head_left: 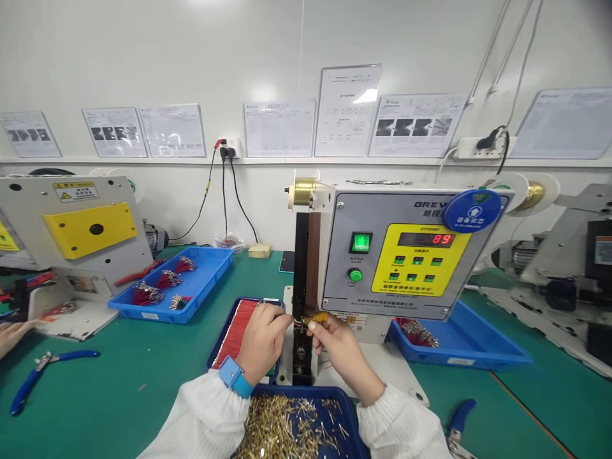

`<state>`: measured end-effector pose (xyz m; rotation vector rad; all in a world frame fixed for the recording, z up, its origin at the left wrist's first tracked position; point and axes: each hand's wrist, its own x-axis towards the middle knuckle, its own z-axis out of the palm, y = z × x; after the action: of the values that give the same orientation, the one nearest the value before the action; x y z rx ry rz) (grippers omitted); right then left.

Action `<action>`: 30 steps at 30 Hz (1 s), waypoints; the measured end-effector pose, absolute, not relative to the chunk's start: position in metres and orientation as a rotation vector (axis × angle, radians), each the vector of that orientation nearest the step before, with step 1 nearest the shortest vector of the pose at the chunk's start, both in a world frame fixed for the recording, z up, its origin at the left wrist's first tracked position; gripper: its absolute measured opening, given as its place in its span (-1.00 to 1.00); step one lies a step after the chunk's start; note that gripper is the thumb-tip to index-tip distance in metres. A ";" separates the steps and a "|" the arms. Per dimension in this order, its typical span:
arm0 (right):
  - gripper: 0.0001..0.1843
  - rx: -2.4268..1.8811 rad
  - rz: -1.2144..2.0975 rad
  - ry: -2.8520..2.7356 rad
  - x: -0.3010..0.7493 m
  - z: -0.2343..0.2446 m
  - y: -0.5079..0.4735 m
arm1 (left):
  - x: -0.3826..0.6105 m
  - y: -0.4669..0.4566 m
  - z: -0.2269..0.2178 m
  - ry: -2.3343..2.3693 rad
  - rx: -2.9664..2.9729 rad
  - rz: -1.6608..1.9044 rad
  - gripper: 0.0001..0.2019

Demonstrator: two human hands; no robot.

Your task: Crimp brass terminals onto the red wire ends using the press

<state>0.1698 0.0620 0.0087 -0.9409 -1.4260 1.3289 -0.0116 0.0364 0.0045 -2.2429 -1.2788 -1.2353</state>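
At the black crimping head of the terminal machine, my two hands meet with their fingertips nearly touching. My left hand, a blue band at its wrist, is closed in a pinch; a thin piece, perhaps a wire end, shows at its tips. My right hand pinches at a small metal piece, and one finger wears a yellow finger cot. Beneath them a dark blue tray holds loose brass-coloured terminals. Partly behind my left hand lies a tray of red wires.
Blue bins with bundles of red wires stand left and right. Blue-handled cutters lie at left, another pair at right. A co-worker's hand rests by a second machine. Red-handled pliers cross the left bin's edge.
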 end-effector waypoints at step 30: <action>-0.55 -0.945 1.285 -1.343 0.163 0.004 0.062 | -0.010 0.037 0.004 -1.269 -2.238 -1.232 -0.81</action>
<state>0.1635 0.0618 0.0039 -0.9445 -1.3434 1.2852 -0.0104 0.0370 0.0039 -2.2378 -1.2689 -1.2322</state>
